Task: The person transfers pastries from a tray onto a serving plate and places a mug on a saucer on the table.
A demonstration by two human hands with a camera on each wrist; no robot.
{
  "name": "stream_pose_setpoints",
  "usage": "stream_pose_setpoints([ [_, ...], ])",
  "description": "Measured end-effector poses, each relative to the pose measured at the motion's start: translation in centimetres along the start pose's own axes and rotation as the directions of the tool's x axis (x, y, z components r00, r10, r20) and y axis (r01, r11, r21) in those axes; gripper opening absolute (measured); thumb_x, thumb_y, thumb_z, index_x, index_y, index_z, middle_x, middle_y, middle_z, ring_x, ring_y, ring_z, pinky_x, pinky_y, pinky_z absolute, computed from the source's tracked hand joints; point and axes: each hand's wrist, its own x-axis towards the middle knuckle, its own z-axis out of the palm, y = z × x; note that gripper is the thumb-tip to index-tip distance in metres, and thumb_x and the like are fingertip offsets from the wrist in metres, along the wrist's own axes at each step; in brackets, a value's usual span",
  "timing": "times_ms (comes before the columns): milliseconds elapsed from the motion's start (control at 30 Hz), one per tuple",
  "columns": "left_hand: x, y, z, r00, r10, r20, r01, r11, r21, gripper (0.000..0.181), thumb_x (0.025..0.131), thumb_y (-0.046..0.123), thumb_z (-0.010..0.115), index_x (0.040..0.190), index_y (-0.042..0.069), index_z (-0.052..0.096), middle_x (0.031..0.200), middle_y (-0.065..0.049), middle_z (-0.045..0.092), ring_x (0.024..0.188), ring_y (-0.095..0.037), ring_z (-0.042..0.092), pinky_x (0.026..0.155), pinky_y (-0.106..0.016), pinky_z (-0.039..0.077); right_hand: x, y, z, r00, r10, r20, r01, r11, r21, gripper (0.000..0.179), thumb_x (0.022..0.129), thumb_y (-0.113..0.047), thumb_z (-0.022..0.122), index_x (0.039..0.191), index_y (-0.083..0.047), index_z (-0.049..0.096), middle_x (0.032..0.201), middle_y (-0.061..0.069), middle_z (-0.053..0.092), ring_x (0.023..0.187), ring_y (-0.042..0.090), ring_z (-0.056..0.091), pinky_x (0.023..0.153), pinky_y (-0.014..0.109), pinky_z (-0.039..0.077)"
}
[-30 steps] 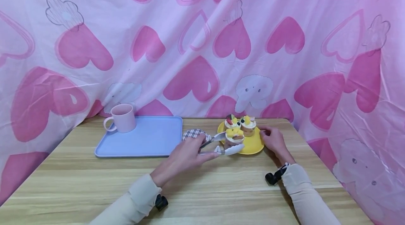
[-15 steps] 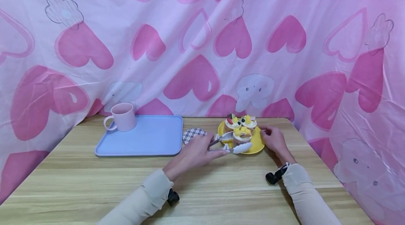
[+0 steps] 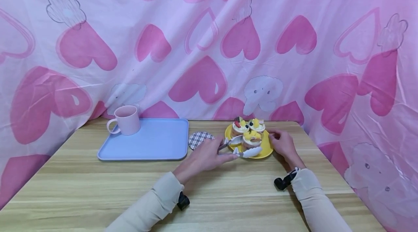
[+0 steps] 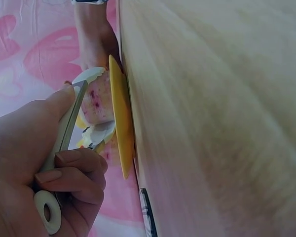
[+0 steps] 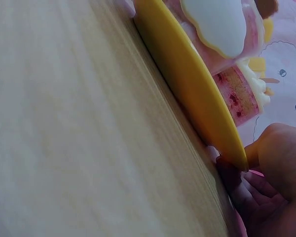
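Tongs (image 3: pixel 251 152) with white tips are gripped in my left hand (image 3: pixel 202 156), thumb on one arm and curled fingers on the other. The tips stand on either side of the front cup cake (image 3: pixel 252 137), topped with yellow fruit pieces; whether both touch it I cannot tell. This cake is over the front of the yellow plate (image 3: pixel 267 148). Behind it on the plate are two more cup cakes, one with strawberry (image 3: pixel 240 127) and one with blueberry (image 3: pixel 258 127). My right hand (image 3: pixel 283 145) pinches the plate's right rim, thumb above and fingers below in the right wrist view.
A blue tray (image 3: pixel 156 141) lies on the wooden table (image 3: pixel 228 195) at left, with a pink mug (image 3: pixel 128 121) at its back left corner. Between tray and plate lies a round checked coaster (image 3: pixel 199 138), partly behind my left hand. A pink heart-patterned cloth (image 3: pixel 202 43) hangs behind.
My left hand and the tongs have moved right, and the front cake has shifted right with them, further over the plate. The right hand has stayed at the plate's rim.
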Motion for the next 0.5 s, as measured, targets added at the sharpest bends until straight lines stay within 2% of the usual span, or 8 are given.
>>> stream_pose_setpoints([
  [200,-0.2,0.3,-0.3,1.000,-0.004,0.012,0.005,1.000,-0.008,0.067,0.078,0.076,0.067,0.108,0.016,0.060,0.068,0.002,0.046,0.055,-0.010,0.042,0.047,-0.026,0.034,-0.1,0.1,-0.1,1.000,-0.026,-0.012,0.026,1.000,-0.007,0.035,0.101,-0.018,0.053,0.132,-0.007,0.064,0.114,0.018,0.068,0.104,0.029,0.061,0.084,0.034,0.046],
  [367,-0.5,0.6,-0.8,0.999,-0.033,0.043,0.033,0.999,-0.010,0.072,0.075,0.079,0.067,0.111,0.017,0.060,0.071,0.002,0.049,0.058,-0.011,0.047,0.049,-0.027,0.037,-0.2,0.1,-0.1,1.000,-0.017,-0.009,0.017,1.000,-0.006,0.035,0.101,-0.018,0.053,0.132,-0.008,0.065,0.114,0.017,0.068,0.104,0.029,0.061,0.085,0.034,0.046],
  [500,-0.8,0.5,-1.7,0.996,-0.044,0.071,0.045,0.999,-0.010,0.068,0.074,0.079,0.068,0.104,0.018,0.058,0.074,0.002,0.051,0.061,-0.011,0.048,0.050,-0.029,0.039,-0.1,0.1,0.0,1.000,-0.007,0.003,0.007,1.000,0.001,0.035,0.101,-0.019,0.051,0.133,-0.009,0.064,0.115,0.017,0.067,0.105,0.028,0.060,0.084,0.033,0.046],
])
